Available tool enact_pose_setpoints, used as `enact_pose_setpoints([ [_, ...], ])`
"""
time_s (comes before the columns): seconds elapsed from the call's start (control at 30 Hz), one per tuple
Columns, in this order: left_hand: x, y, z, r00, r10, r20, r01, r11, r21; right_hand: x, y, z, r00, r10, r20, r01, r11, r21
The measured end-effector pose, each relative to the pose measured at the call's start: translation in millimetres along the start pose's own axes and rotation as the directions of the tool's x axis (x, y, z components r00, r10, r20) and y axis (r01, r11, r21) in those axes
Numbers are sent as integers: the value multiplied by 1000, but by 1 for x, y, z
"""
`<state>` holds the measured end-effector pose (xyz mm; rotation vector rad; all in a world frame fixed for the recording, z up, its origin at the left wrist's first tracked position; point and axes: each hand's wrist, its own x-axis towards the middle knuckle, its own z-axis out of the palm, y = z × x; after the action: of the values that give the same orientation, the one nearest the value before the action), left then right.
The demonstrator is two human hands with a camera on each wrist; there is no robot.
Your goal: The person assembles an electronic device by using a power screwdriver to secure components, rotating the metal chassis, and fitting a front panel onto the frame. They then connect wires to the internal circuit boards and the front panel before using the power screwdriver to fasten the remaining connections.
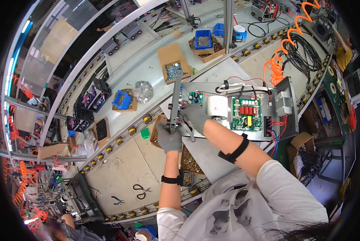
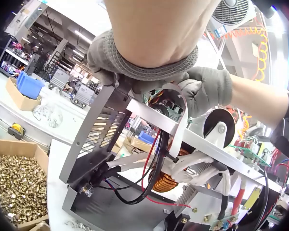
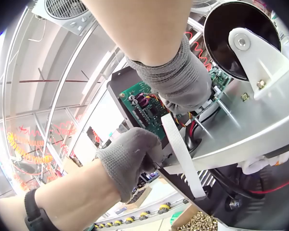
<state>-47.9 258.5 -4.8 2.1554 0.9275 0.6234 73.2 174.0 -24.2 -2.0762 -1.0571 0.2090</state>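
A metal chassis holds a white cylinder [image 1: 217, 107] and a green circuit board [image 1: 247, 114]. At its left end stands a dark panel [image 1: 175, 100]; the left hand [image 1: 169, 137], in a grey glove, grips the panel's near corner. The gloved right hand [image 1: 195, 117] reaches in behind the panel, beside the cylinder, its fingertips hidden. In the right wrist view, a green board [image 3: 144, 108] is on the panel's inner side, the right hand [image 3: 185, 86] at its wires. A flat grey ribbon cable [image 3: 183, 156] hangs below that hand. Copper coil [image 2: 164, 179] shows under the chassis plate in the left wrist view.
Boxes of brass screws [image 1: 190, 160] stand near the left arm. Scissors [image 1: 141, 191] and pliers [image 1: 117, 200] lie on the bench at lower left. Beyond the roller rail [image 1: 132, 130] are a box of screws [image 1: 172, 71] and blue bins [image 1: 203, 39]. An orange coiled hose [image 1: 274, 69] hangs behind the chassis.
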Motion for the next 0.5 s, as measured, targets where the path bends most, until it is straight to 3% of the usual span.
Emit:
enact_pose_setpoints([
  [0.03,-3,-3,0,998,-41,45,44,996,-74,-5,2,-2,1000,-13,-3,13,1000,-1],
  [0.07,-7,-8,0,993,-80,88,93,985,-146,-15,-27,-26,935,352,44,-332,823,461],
  [0.1,-15,-17,4,994,-83,70,92,984,-149,-25,-47,-41,754,604,260,-543,348,764],
  [0.13,-28,-29,11,989,99,-108,-109,989,-96,-36,-54,-42,763,590,264,-541,360,760],
  [0.17,-44,-35,16,922,283,-264,-294,956,-4,-51,-59,-41,841,538,61,-433,599,673],
  [0.2,-61,-32,21,942,214,-258,-246,964,-101,-65,-62,-38,893,429,-131,-305,795,525],
  [0.23,-76,-27,26,959,147,-242,-197,960,-199,-77,-59,-31,898,420,-132,-297,799,523],
  [0.27,-86,-22,31,956,144,-254,-198,959,-202,-87,-51,-20,907,379,-184,-303,890,340],
  [0.3,-94,-18,35,976,136,-169,-174,957,-234,-95,-49,-16,916,328,-229,-302,943,141],
  [0.33,-101,-16,38,988,133,-81,-150,953,-264,-103,-49,-14,920,319,-229,-294,946,135],
  [0.37,-107,-21,44,987,133,-91,-153,951,-269,-109,-51,-14,925,337,-174,-314,938,145],
  [0.43,-117,-39,57,976,-42,216,147,854,-499,-117,-50,-15,930,347,-121,-329,933,148],
  [0.47,-118,-36,53,947,-33,319,210,814,-542,-121,-48,-15,939,338,-63,-328,936,129],
  [0.5,-120,-39,54,950,-31,312,206,811,-547,-122,-46,-16,945,328,-4,-326,939,110],
])
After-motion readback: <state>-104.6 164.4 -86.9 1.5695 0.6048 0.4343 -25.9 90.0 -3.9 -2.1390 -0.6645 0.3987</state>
